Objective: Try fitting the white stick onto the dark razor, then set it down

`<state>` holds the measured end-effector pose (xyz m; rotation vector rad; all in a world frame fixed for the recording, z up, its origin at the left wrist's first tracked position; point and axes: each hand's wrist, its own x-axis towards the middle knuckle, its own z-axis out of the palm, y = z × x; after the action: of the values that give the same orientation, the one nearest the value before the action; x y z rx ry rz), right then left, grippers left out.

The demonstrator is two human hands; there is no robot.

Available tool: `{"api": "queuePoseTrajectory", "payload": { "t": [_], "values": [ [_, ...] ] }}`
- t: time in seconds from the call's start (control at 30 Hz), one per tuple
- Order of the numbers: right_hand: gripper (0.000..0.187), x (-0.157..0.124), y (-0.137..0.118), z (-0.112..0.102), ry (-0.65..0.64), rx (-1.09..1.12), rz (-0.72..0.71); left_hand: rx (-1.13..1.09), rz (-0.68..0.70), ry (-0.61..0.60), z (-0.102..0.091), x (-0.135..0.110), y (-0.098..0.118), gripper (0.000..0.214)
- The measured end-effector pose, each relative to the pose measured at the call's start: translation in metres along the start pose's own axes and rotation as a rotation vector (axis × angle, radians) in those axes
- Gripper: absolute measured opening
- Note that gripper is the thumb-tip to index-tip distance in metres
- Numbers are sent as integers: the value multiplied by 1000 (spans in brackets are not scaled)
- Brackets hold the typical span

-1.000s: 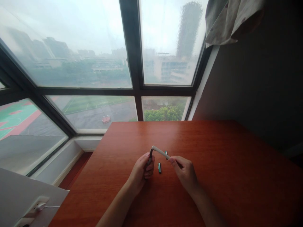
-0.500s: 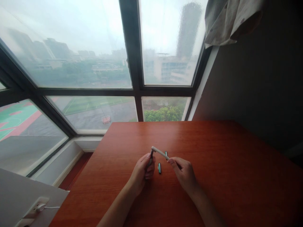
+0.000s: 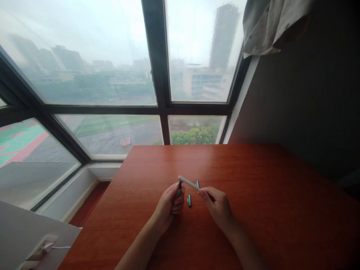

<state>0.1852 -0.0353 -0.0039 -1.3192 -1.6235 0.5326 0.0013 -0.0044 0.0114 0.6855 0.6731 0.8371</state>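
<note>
My left hand [image 3: 169,205] is closed around a thin dark stick-like part [image 3: 178,190] that stands nearly upright above the red-brown table [image 3: 253,180]. My right hand [image 3: 217,205] pinches the near end of a slim white rod [image 3: 189,183] that slants up and to the left, its far tip just above the dark part's top. Two small teal-and-dark cylinders lie on the table between my hands: one [image 3: 189,200] close to my left fingers and one [image 3: 197,183] partly behind the white rod.
A large window with dark frames [image 3: 157,75] runs behind and left of the table. A dark wall [image 3: 309,93] stands on the right, with cloth [image 3: 270,22] hanging at the top. A white socket with a cable [image 3: 42,247] sits at lower left.
The white rod's far tip has shifted a little left and lower over the dark part. Both hands stay almost where they were.
</note>
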Motion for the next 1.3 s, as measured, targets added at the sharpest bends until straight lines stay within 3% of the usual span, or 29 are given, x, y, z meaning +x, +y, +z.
{"api": "queuePoseTrajectory", "payload": {
  "t": [0.23,0.5,0.73,1.0,1.3],
  "values": [
    [33,1,-1,-4,92,-25,25,-89,36,-54,-6,0,3,25],
    [33,0,-5,-3,21,-26,-16,-115,-28,-108,-5,0,2,26],
    [33,1,-3,-4,58,-13,26,-177,-7,-159,-9,-3,7,24],
    [37,0,-7,-2,10,18,-2,-71,-63,-123,-7,-1,1,29],
    [38,1,-1,-3,75,84,93,-6,24,-15,-2,-2,4,31]
  ]
}}
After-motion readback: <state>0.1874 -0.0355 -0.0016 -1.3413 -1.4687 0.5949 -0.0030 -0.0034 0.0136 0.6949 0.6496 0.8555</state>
